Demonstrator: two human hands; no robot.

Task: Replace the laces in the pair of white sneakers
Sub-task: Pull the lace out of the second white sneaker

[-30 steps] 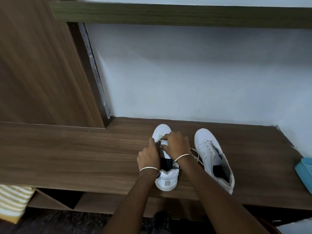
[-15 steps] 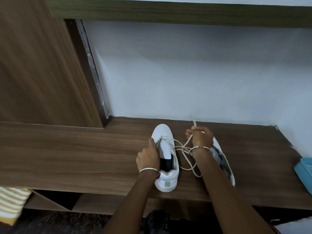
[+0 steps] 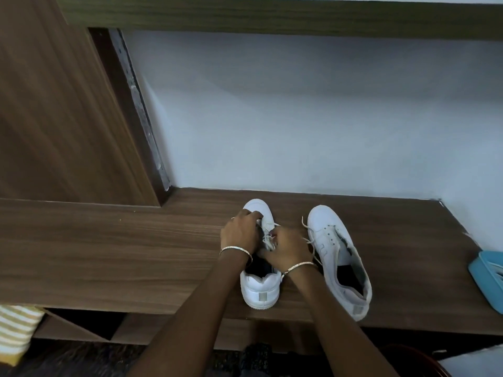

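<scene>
View from above of two white sneakers standing side by side on a brown wooden shelf (image 3: 109, 254), toes pointing away toward a pale wall (image 3: 299, 118); the left sneaker (image 3: 261, 287) sits near the middle of the shelf, its heel close to the front edge, and the right sneaker (image 3: 332, 248) is just beside it, angled slightly outward, its dark inside open to view; both bare forearms reach in from below, each wrist wearing a thin metal bangle (image 3: 235, 249); the left hand (image 3: 239, 232) lies over the front of the left sneaker, fingers curled down around its lacing area and gripping the shoe; the right hand (image 3: 288, 246) is over the same shoe's middle, fingers curled tight and pinching a white lace (image 3: 270, 240) that bunches between the two hands; loose strands of the lace trail out to the right, between the two shoes; a blue object (image 3: 487, 276) lies at the shelf's far right edge; a striped cloth (image 3: 16, 330) shows at the lower left, below the shelf.
</scene>
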